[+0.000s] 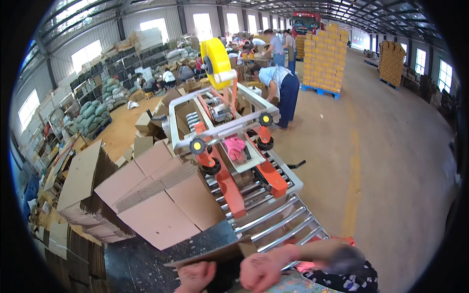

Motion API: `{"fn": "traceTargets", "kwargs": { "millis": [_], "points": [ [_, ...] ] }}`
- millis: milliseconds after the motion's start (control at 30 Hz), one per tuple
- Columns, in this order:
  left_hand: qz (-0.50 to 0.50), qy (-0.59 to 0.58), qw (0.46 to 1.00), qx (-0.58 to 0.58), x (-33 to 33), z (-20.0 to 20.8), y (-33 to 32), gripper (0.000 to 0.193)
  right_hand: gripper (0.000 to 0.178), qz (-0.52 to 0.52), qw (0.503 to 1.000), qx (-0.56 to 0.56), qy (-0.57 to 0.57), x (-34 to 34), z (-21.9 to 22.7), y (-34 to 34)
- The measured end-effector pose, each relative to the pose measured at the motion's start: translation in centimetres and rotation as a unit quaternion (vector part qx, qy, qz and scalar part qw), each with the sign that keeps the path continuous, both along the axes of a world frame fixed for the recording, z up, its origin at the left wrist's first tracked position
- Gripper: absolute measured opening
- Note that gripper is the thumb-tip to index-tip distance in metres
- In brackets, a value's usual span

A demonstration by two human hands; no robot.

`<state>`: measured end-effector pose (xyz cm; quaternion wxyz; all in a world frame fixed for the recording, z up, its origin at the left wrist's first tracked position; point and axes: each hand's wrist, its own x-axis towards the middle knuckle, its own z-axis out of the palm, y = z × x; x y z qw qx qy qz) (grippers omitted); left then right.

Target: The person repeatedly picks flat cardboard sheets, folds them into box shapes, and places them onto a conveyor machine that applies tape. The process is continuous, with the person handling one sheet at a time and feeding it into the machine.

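At the lower edge, an open brown cardboard box stands close to my body, with its flaps up and a dark inside. My left hand has curled fingers at the near side of the left flap and seems to grip it. Right of it, my right hand is closed with its knuckles up, next to the box's small right flap. Whatever its fingers hold is hidden beneath them. The box's lower part is out of sight.
Flat cardboard boxes lie stacked on a dark table at left. Ahead, a roller conveyor leads into a carton-sealing machine with a yellow tape roll and a pink cloth. A bending person and pallets of yellow cartons are beyond.
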<state>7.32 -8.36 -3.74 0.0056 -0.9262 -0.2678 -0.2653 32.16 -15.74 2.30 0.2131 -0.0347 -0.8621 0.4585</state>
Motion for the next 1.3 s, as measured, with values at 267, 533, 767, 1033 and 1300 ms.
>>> {"fn": "traceTargets", "kwargs": {
  "millis": [267, 533, 767, 1033, 1300],
  "points": [
    [-0.029, 0.124, 0.820, -0.558, -4.6, 11.4, -3.5, 0.051, 0.039, -0.351, 0.910, 0.166, -0.146, -5.1, -13.1, 0.8],
    [-0.018, -0.029, 0.989, 0.143, -1.5, 5.9, -2.7, 0.046, 0.032, -0.539, 0.801, 0.229, -0.124, 1.6, -4.7, -5.6],
    [-0.041, 0.039, 0.804, -0.592, 15.0, 0.7, 7.3, 0.067, 0.029, -0.758, 0.622, 0.195, 0.011, 7.6, -10.8, -13.7],
    [-0.201, -0.139, 0.968, -0.063, 33.5, -1.8, 8.6, 0.023, 0.023, -0.887, 0.380, 0.261, 0.019, 10.9, -17.3, -4.1],
    [0.000, -0.038, 0.960, -0.277, 10.8, -7.4, 13.1, 0.027, 0.040, -0.719, 0.624, 0.305, 0.028, 3.0, -11.1, 15.6]
  ]
}}
